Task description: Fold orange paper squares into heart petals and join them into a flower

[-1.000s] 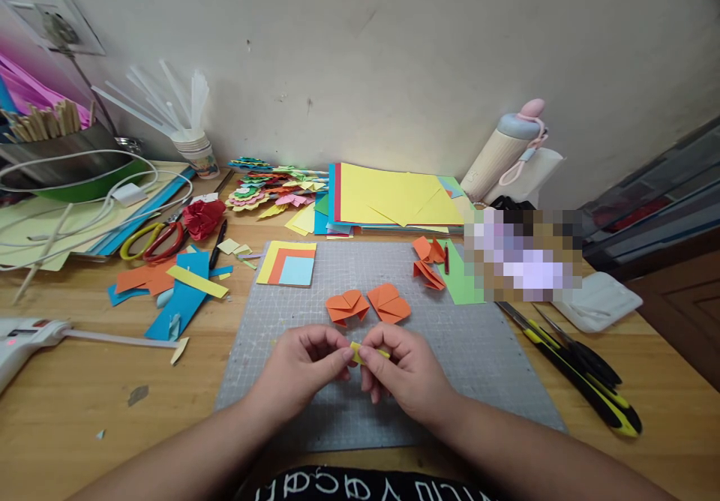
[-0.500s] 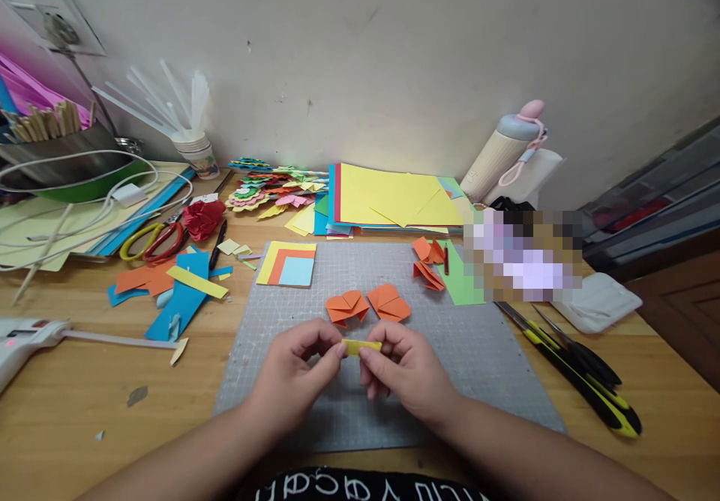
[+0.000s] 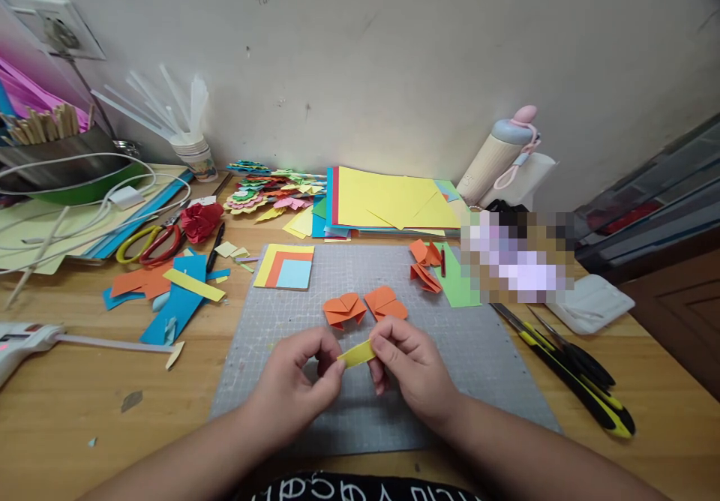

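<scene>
A narrow strip of yellow paper (image 3: pixel 356 354) is stretched between my two hands, tilted with its right end higher. My left hand (image 3: pixel 304 373) pinches the left end between thumb and finger. The right end sits in the pinch of my right hand (image 3: pixel 408 362). Both hands are over the grey cutting mat (image 3: pixel 264 430). Just beyond them stand two folded orange paper pieces, one on the left (image 3: pixel 344 307) and one on the right (image 3: pixel 386 304). More folded orange paper (image 3: pixel 426 277) lies farther right on the mat.
Square paper sheets (image 3: pixel 295 270) lie at the mat's far left. A box cutter (image 3: pixel 579 381) and dark scissors (image 3: pixel 588 362) rest on the right. A glue gun (image 3: pixel 25 343), paper scraps (image 3: pixel 188 298) and red-and-yellow scissors (image 3: pixel 160 246) are on the left. Stacked paper (image 3: pixel 388 193) stands behind.
The yellow strip has gone from level to slanting, its right end raised. My right hand has slid toward that end, so more of the strip shows. The view has shifted slightly.
</scene>
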A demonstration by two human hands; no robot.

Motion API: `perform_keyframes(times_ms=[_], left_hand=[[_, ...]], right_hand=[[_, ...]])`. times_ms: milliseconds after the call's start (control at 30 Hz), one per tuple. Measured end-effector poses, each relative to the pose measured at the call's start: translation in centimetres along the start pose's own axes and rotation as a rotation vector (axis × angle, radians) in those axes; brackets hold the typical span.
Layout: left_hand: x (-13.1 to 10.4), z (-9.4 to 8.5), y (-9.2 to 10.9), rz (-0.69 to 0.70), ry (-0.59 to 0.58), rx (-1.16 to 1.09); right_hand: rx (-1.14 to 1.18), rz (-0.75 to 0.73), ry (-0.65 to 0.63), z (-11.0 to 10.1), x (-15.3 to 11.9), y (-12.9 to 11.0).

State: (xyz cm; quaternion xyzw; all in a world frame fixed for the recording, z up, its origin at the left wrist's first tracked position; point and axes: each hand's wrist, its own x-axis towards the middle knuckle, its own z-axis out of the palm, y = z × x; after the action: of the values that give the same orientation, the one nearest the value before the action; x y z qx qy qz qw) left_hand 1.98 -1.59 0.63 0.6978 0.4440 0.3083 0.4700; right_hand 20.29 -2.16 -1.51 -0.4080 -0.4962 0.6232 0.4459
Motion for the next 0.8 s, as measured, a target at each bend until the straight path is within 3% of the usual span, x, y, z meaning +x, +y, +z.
perform_keyframes(times_ms=[100,200,333,433,667,800], left_hand=[[0.0,0.1,0.0,-0.005,-0.152,0.087],[-0.3,0.2,-0.1,0.014,-0.212,0.120],[-0.6,0.1,-0.2,0.049,-0.194,0.233],[-0.6,0.1,-0.2,0.058,-0.156,0.252],[-1.0,0.5,-0.5,0.123,-0.228,0.307],[-0.8,0.4,-0.3,0.229,-0.179,0.354]], right_hand=[[-0.107,-0.058,-0.013,0.1,0.0,-0.2],[-0.222,-0.125,-0.067,0.2,-0.3,-0.6],[-0.406,-0.244,-0.153,0.3,-0.6,-0.6],[-0.482,-0.312,-0.135,0.2,-0.3,-0.2],[-0.547,-0.369,-0.127,0.7,-0.3,0.4],[-0.549,-0.350,-0.139,0.6,-0.2,0.3]])
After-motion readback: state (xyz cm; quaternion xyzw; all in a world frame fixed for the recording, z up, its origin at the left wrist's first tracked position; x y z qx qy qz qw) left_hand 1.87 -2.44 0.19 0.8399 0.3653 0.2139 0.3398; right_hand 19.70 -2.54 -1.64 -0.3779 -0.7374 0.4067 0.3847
